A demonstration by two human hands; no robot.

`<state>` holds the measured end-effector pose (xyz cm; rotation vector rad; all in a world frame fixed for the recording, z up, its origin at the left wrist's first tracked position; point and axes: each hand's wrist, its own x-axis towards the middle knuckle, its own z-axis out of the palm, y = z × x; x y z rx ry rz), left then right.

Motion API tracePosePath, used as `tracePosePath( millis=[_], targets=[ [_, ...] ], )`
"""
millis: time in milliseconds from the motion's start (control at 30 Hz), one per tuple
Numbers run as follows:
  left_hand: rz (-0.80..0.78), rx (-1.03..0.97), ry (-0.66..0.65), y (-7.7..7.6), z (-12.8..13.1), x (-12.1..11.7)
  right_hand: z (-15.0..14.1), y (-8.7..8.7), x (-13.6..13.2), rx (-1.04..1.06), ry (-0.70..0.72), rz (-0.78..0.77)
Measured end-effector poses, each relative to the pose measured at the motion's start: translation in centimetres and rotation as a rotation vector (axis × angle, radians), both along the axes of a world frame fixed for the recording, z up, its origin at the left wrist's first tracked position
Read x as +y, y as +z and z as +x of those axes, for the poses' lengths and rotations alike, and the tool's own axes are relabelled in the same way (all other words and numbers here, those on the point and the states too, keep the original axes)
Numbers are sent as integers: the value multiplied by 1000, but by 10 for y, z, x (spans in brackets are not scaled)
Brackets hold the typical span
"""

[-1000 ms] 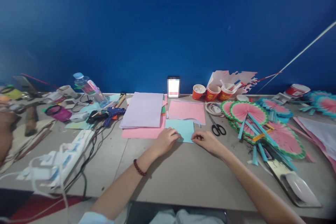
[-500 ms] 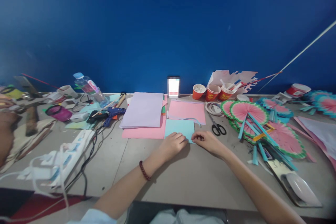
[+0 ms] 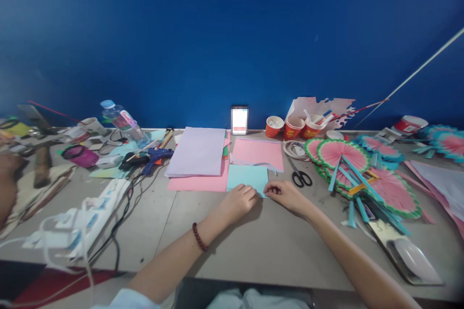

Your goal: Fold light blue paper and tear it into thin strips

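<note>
A light blue paper sheet (image 3: pixel 247 176) lies on the grey table (image 3: pixel 268 246) in front of me. My left hand (image 3: pixel 239 201), with a dark bead bracelet on the wrist, rests on the sheet's near edge with its fingers curled down onto it. Just to the right, my right hand (image 3: pixel 286 194) pinches the same near edge at its right corner. Both hands press the paper against the table.
Pink sheets (image 3: pixel 258 153) and a lilac sheet (image 3: pixel 197 150) lie behind the blue one. Black scissors (image 3: pixel 300 176) sit to the right, then pink-green paper fans (image 3: pixel 362 174), orange cups (image 3: pixel 293 128), a phone (image 3: pixel 239 119). A glue gun (image 3: pixel 152 157), bottle (image 3: pixel 121 120) and power strip (image 3: pixel 90 215) are on the left.
My left hand has slid right along the blue sheet's near edge, closer to my right hand. The right hand has stayed where it was.
</note>
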<state>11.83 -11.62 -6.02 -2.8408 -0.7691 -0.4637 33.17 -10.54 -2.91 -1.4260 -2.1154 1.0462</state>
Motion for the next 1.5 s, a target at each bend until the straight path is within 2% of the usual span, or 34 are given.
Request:
tracePosePath(
  millis=[233,433,767,1267,1500],
  targets=[
    [-43,3,8,2,0,-1,-1,2,0,-5,-3,8],
    [12,25,10,5,1,-2,-2,5,-2,5,-4,20],
    [65,39,10,5,1,-3,7,-8,3,62,-35,27],
    [84,30,-2,10,6,-6,2,-7,0,35,-31,84],
    [81,40,8,7,8,-7,2,-8,1,23,-26,88]
  ],
)
